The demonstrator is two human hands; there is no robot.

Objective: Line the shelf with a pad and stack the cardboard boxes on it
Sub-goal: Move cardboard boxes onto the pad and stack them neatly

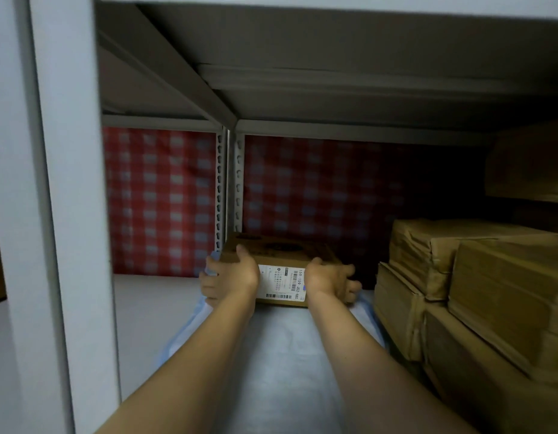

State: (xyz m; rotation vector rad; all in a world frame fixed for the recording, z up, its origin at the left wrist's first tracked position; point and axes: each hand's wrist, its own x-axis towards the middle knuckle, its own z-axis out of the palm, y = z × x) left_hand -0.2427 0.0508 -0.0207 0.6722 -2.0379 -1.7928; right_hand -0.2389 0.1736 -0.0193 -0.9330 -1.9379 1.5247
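The cardboard box sits deep in the shelf, clasped between both hands with its white printed label facing out. The left hand has its thumb over the top edge and its fingers curled round the left end. The right hand grips the other end, its fingers spread and bent about the right corner. Under the fingers and running back towards the person along both forearms lies the pad, pale white with a blue edge. The box's lower edge meets its far end, though I cannot tell whether the weight is fully down. Left of the left fingers the bare grey shelf shows beside the pad. Just right of the right fingers stand stacked brown cardboard bundles, close against the pad's edge. Beyond the fingertips hangs a red-and-white checked cloth, split by two slotted metal uprights. Above the fingers runs the dim grey underside of the upper shelf, and a broad pale post stands near the left forearm.
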